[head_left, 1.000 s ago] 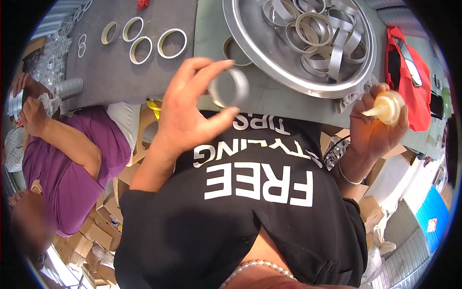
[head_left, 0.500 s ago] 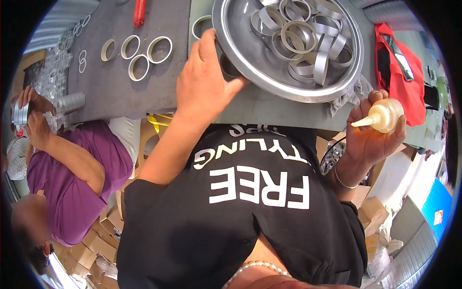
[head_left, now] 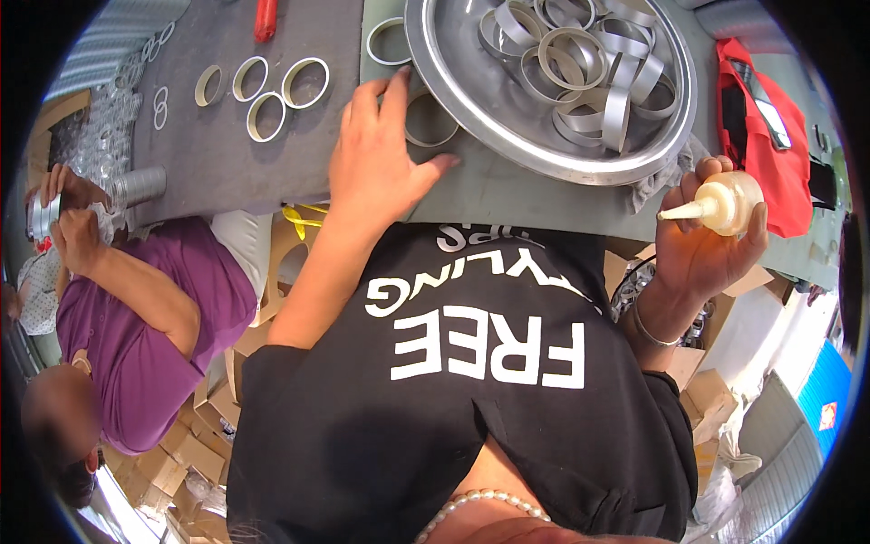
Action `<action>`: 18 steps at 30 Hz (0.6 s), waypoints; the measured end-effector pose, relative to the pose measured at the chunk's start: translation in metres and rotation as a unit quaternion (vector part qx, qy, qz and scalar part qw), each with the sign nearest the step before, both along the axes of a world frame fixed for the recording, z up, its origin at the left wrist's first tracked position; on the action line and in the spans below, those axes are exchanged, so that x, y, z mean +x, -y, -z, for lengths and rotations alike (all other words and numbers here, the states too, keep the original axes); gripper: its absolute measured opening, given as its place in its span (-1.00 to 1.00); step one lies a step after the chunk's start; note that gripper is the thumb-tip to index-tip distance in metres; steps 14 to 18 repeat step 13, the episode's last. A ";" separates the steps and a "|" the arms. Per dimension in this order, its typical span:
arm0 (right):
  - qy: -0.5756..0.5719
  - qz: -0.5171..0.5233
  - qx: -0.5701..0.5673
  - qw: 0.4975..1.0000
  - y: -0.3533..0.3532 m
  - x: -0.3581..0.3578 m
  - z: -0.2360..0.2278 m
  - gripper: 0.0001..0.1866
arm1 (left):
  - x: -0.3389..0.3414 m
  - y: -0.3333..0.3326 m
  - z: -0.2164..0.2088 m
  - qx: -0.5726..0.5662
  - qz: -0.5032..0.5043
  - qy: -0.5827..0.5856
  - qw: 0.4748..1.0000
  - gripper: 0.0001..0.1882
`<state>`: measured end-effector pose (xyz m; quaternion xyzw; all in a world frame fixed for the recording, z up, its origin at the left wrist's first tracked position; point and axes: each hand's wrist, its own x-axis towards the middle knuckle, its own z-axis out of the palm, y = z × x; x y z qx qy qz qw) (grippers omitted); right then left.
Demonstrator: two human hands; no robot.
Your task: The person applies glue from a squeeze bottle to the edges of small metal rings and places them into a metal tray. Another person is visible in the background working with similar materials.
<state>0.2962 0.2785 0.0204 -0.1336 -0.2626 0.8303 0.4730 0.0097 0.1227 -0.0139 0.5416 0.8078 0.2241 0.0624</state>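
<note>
My left hand (head_left: 379, 154) is over the bench with its fingers apart and the thumb stretched out. A metal ring (head_left: 431, 143) lies between its index finger and thumb, beside the tray; I cannot tell whether they touch it. Another ring (head_left: 371, 45) lies just beyond the fingertips. In my right hand (head_left: 693, 258) is a squeeze bottle (head_left: 734, 203) with pale yellowish contents, tilted so its nozzle points left. A round metal tray (head_left: 580, 170) in front of me holds a heap of silvery rings (head_left: 574, 59).
Several rings (head_left: 266, 118) lie on the dark mat (head_left: 190, 172) at left, near a red object (head_left: 265, 20). A red bag (head_left: 788, 163) with a phone (head_left: 759, 104) on it lies at right. A grey cloth (head_left: 666, 181) is under the tray's edge. A co-worker in purple (head_left: 163, 317) holds rings at far left.
My left hand has drawn slightly back toward me, and more of the ring beside the tray shows. My right hand still holds the bottle in nearly the same place. The view has shifted a little.
</note>
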 end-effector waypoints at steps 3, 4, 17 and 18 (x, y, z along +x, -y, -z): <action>-0.006 -0.006 0.014 1.000 0.000 -0.003 0.001 -0.35 | -0.004 -0.009 0.010 -0.017 0.022 0.043 0.999 -0.26; -0.008 -0.007 0.021 1.000 0.000 -0.003 0.001 -0.35 | -0.006 -0.010 0.009 -0.011 0.022 0.061 0.998 -0.27; -0.006 -0.012 0.033 0.999 -0.007 0.008 0.003 -0.33 | -0.025 0.035 0.005 0.046 -0.032 0.143 0.988 -0.29; -0.006 -0.012 0.033 0.999 -0.007 0.008 0.003 -0.33 | -0.025 0.035 0.005 0.046 -0.032 0.143 0.988 -0.29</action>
